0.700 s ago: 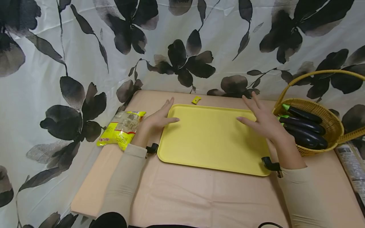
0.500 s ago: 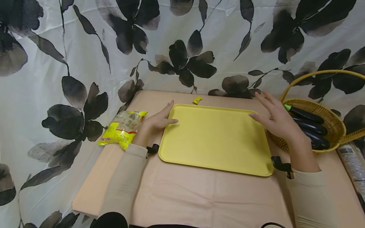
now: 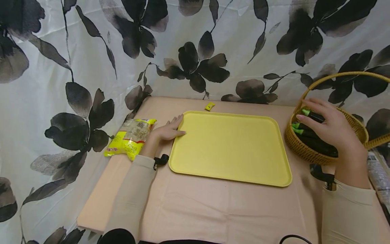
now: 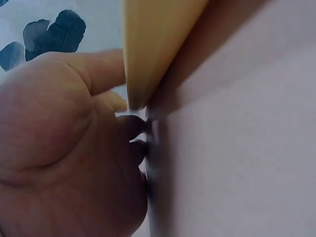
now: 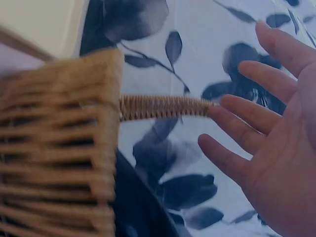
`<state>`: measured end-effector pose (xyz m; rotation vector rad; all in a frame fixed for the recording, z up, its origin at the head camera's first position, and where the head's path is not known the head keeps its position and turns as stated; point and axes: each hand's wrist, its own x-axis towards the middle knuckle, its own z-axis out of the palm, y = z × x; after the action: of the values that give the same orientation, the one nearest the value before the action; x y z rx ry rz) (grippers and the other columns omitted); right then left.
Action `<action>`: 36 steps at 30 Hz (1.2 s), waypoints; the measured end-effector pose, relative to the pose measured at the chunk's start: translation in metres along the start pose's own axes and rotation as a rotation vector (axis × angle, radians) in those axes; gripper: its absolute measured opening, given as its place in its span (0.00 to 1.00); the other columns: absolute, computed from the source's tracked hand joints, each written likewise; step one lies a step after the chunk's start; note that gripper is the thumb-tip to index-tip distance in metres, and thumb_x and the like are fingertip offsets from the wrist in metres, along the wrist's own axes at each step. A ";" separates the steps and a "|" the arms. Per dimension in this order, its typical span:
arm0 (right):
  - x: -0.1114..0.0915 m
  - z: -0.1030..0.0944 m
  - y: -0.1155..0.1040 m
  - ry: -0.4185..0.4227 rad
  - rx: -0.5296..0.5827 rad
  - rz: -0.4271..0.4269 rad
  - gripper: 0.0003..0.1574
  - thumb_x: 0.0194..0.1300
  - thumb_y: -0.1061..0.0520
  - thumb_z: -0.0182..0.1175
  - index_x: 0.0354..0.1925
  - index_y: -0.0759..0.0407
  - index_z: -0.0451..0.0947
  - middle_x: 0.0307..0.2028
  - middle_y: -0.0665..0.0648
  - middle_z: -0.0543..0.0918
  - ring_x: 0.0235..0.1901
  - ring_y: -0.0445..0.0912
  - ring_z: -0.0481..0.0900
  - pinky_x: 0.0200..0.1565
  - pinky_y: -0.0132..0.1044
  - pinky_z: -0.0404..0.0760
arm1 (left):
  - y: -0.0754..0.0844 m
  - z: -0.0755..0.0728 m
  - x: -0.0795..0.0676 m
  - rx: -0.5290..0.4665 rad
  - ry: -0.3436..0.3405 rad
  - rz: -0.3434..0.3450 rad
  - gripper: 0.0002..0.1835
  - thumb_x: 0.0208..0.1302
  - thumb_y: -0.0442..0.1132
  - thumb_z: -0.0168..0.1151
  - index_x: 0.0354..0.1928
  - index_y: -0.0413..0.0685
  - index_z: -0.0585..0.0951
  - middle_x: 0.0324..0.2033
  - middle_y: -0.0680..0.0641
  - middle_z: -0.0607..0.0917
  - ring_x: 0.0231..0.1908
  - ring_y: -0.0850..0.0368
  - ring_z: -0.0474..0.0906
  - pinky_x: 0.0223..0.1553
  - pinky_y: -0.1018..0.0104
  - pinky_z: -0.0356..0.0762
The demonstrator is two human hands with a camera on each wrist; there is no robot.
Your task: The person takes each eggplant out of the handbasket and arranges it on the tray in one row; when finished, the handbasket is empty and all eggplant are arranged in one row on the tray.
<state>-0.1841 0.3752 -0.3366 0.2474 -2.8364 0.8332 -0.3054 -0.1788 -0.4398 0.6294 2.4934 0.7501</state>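
A yellow tray lies flat on the cloth-covered table. At its left edge my left hand rests with the thumb by the rim; in the left wrist view the other fingers reach down beside the tray's edge, partly in shadow. My right hand hovers over the wicker basket, fingers extended and holding nothing. Inside lie several dark eggplants with green stems, partly covered by that hand. The right wrist view has the spread fingers apart from the basket's woven wall, an eggplant showing behind it.
A yellow snack bag lies left of the left forearm. Behind the tray is a small yellow packet. The basket's tall handle arches up at the right. A printed package sits at the right edge, and a floral curtain hangs behind.
My right hand has moved right, from above the tray to over the eggplants in the basket. The left hand stays at the tray's left edge and has lowered slightly.
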 end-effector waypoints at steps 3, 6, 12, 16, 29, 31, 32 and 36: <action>0.002 -0.006 0.007 -0.023 0.008 0.027 0.42 0.78 0.45 0.59 0.80 0.59 0.60 0.81 0.68 0.53 0.79 0.74 0.47 0.72 0.80 0.46 | -0.001 -0.004 -0.001 0.001 -0.008 -0.013 0.48 0.81 0.52 0.50 0.83 0.46 0.31 0.83 0.40 0.31 0.82 0.43 0.22 0.82 0.44 0.21; 0.005 -0.008 0.012 -0.041 0.009 0.047 0.42 0.78 0.44 0.58 0.80 0.58 0.60 0.81 0.68 0.53 0.78 0.74 0.48 0.71 0.80 0.47 | -0.004 -0.006 -0.002 -0.004 -0.008 -0.024 0.47 0.81 0.51 0.49 0.83 0.47 0.31 0.83 0.41 0.31 0.83 0.44 0.23 0.82 0.45 0.22; 0.006 -0.009 0.024 -0.102 -0.035 0.157 0.45 0.79 0.37 0.54 0.81 0.59 0.58 0.75 0.76 0.62 0.71 0.77 0.60 0.66 0.80 0.59 | -0.006 -0.007 -0.001 -0.009 -0.015 -0.041 0.46 0.81 0.52 0.49 0.83 0.48 0.32 0.84 0.44 0.31 0.83 0.47 0.23 0.83 0.48 0.22; 0.004 -0.010 0.038 -0.149 -0.081 0.179 0.46 0.78 0.36 0.53 0.79 0.63 0.60 0.67 0.80 0.70 0.62 0.76 0.70 0.59 0.78 0.70 | -0.004 -0.007 -0.001 -0.019 -0.014 -0.026 0.46 0.82 0.50 0.49 0.83 0.45 0.33 0.84 0.42 0.32 0.83 0.44 0.24 0.82 0.46 0.23; 0.000 -0.019 0.055 -0.286 -0.148 0.232 0.43 0.75 0.37 0.61 0.70 0.68 0.72 0.54 0.79 0.80 0.44 0.61 0.73 0.33 0.34 0.72 | -0.002 -0.010 0.002 -0.034 -0.025 -0.045 0.46 0.82 0.51 0.49 0.84 0.47 0.33 0.84 0.44 0.33 0.83 0.47 0.24 0.83 0.45 0.24; -0.001 -0.020 0.054 -0.301 -0.153 0.251 0.44 0.74 0.36 0.61 0.69 0.69 0.73 0.56 0.80 0.79 0.46 0.62 0.72 0.35 0.35 0.73 | -0.002 -0.010 0.002 -0.031 -0.028 -0.049 0.46 0.82 0.52 0.49 0.84 0.48 0.33 0.84 0.44 0.33 0.83 0.47 0.24 0.83 0.45 0.25; -0.002 -0.021 0.054 -0.308 -0.153 0.258 0.43 0.74 0.37 0.61 0.68 0.69 0.74 0.57 0.80 0.78 0.47 0.63 0.72 0.36 0.36 0.74 | -0.002 -0.009 0.003 -0.030 -0.030 -0.049 0.46 0.82 0.51 0.49 0.84 0.48 0.33 0.84 0.44 0.33 0.83 0.47 0.24 0.83 0.45 0.25; -0.004 -0.024 0.053 -0.344 -0.150 0.280 0.44 0.73 0.36 0.63 0.68 0.69 0.74 0.59 0.81 0.76 0.48 0.64 0.72 0.39 0.42 0.77 | 0.000 -0.010 0.003 -0.037 -0.033 -0.054 0.45 0.82 0.51 0.49 0.84 0.47 0.33 0.84 0.44 0.33 0.83 0.46 0.24 0.83 0.45 0.25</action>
<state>-0.1879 0.4329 -0.3450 -0.0335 -3.2932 0.6749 -0.3135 -0.1813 -0.4334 0.5542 2.4505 0.7582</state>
